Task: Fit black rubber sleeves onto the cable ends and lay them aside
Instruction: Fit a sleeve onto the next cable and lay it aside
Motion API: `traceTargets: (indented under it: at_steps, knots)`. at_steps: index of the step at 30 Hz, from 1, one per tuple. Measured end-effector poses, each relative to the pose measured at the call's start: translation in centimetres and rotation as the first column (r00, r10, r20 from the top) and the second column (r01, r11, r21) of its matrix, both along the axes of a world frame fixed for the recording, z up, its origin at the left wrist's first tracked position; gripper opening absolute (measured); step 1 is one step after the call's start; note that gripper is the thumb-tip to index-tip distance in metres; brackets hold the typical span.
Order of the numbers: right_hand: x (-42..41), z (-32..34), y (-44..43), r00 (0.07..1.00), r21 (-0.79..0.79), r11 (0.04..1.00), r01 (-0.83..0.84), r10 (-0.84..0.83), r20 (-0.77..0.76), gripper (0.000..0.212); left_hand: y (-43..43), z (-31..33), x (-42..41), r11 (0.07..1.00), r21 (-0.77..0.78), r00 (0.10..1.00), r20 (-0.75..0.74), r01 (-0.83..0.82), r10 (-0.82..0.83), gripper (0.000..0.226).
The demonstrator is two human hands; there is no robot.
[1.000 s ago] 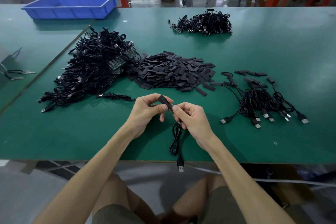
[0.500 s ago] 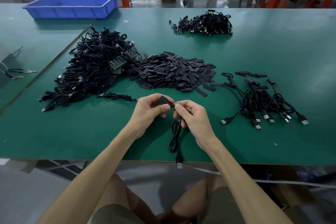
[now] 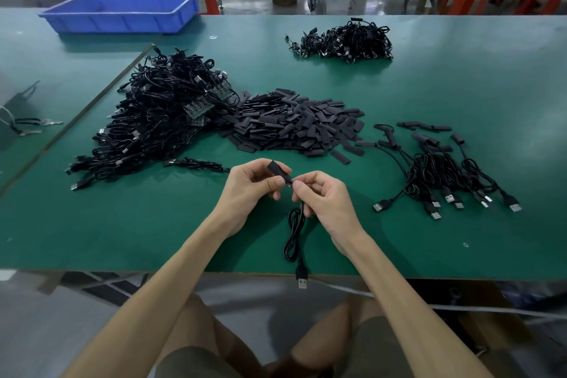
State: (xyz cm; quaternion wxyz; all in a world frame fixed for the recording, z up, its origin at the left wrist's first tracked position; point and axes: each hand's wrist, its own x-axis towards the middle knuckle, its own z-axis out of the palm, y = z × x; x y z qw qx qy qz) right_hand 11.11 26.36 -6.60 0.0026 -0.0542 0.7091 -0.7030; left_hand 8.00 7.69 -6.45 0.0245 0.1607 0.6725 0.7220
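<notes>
Sleeve (image 3: 277,171) in left fingers (image 3: 274,183), cable (image 3: 294,224) right

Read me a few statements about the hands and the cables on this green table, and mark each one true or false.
1. The left hand pinches a black sleeve. True.
2. The cable has its USB plug hanging past the near edge of the table. True.
3. The right hand lies flat on the table. False: it pinches the cable right beside the black sleeve.
4. The sleeved cables lie on the person's left. False: they lie to the right; the big tangled pile is on the left.
</notes>
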Motion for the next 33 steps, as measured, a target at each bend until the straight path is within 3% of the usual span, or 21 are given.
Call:
traceTargets:
  at_steps: [15, 20, 25, 33]
  knots:
    - [0.06, -0.03, 0.18, 1.000, -0.021, 1.000, -0.019, 0.019, 0.023, 0.006, 0.19, 0.39, 0.21, 1.000, -0.015, 1.000, -0.023, 0.014, -0.014, 0.014]
    - [0.14, -0.01, 0.13, 0.999, 0.004, 0.999, -0.041, 0.041, 0.026, 0.008, 0.20, 0.37, 0.21, 0.995, -0.095, 0.999, -0.042, -0.005, 0.001, 0.005]
    - [0.21, 0.10, 0.05, 0.999, 0.015, 0.999, -0.032, 0.032, 0.021, 0.010, 0.41, 0.36, 0.27, 0.990, -0.138, 0.997, -0.075, -0.009, -0.001, 0.016]
    - [0.14, 0.16, -0.08, 0.999, 0.001, 0.999, -0.046, 0.045, 0.016, 0.009, 0.29, 0.39, 0.27, 0.997, -0.076, 0.998, -0.060, 0.000, -0.005, 0.008]
